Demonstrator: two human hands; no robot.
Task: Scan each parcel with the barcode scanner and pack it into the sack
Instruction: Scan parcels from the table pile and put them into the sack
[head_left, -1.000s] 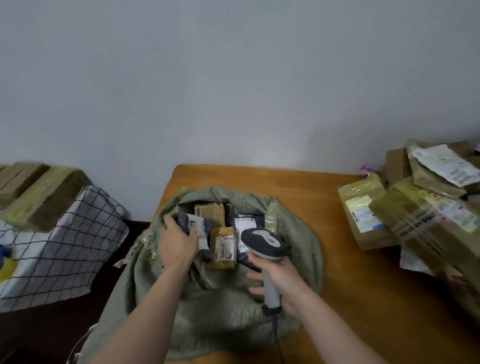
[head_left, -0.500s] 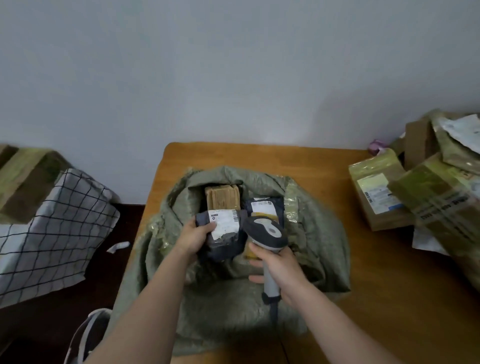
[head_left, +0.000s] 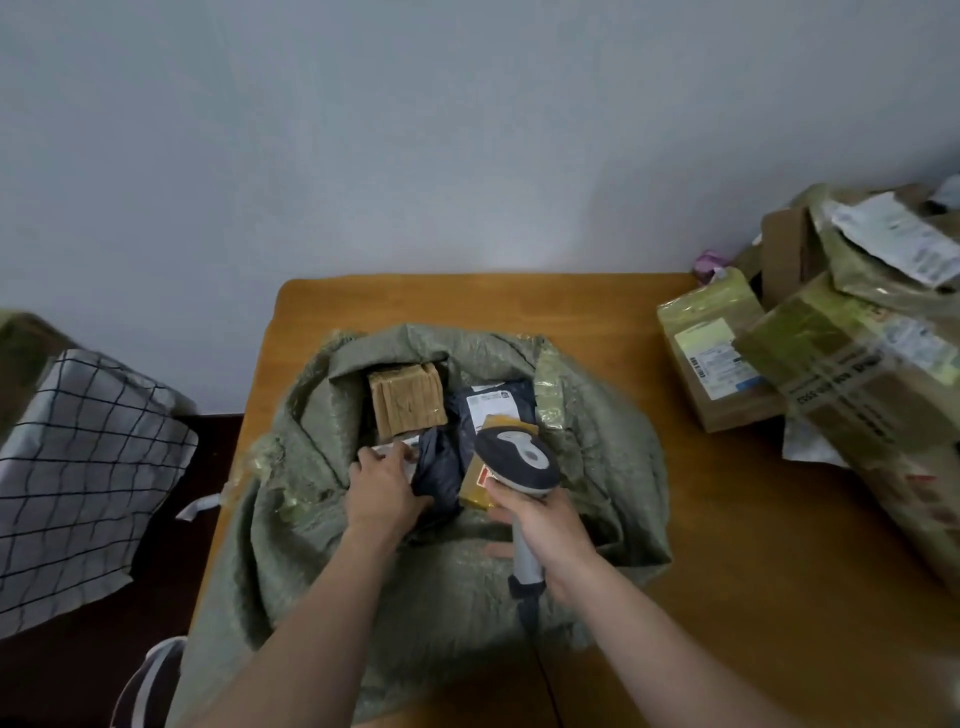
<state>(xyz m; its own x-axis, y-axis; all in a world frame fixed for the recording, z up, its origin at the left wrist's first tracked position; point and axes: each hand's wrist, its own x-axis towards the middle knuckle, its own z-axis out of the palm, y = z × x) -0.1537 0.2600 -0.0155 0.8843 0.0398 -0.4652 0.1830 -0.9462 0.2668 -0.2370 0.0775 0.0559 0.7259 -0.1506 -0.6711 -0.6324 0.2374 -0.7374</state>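
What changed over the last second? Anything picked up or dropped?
The left hand raised the dark grey plastic mailer from the green woven sack's mouth, label toward the scanner, then lowered it back in; it still grips it. Unchanged: the right hand grips the dark-and-white barcode scanner over the sack; taped brown boxes stay on the wooden table.

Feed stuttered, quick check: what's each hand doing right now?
Left hand: grips the dark parcel in the sack.
Right hand: grips the barcode scanner by its handle.
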